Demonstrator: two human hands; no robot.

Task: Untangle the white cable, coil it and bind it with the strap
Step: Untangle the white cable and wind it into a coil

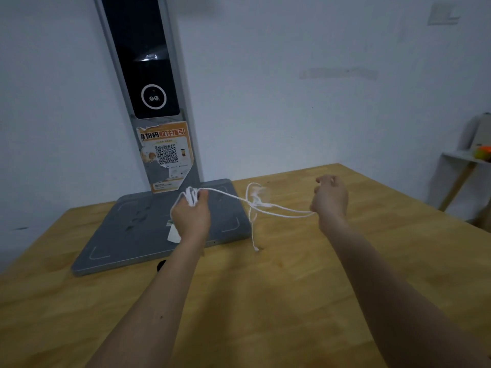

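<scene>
A thin white cable (276,210) stretches in the air between my two hands above the wooden table (265,301). My left hand (190,216) grips a bunch of cable loops at its fingers, over the grey base plate. My right hand (329,199) pinches strands of the cable at the right, fingers curled. Between the hands the cable forms a blurred tangle with a loop, and one end with a small plug (256,248) hangs down to the table. A small dark object (160,264), partly hidden by my left forearm, lies by the base's front edge; I cannot tell what it is.
A grey scanner stand with a flat base (138,235) and a tall column (148,83) bearing an orange QR sticker stands at the back left against the white wall. A small side table (459,160) with colourful items is at the far right.
</scene>
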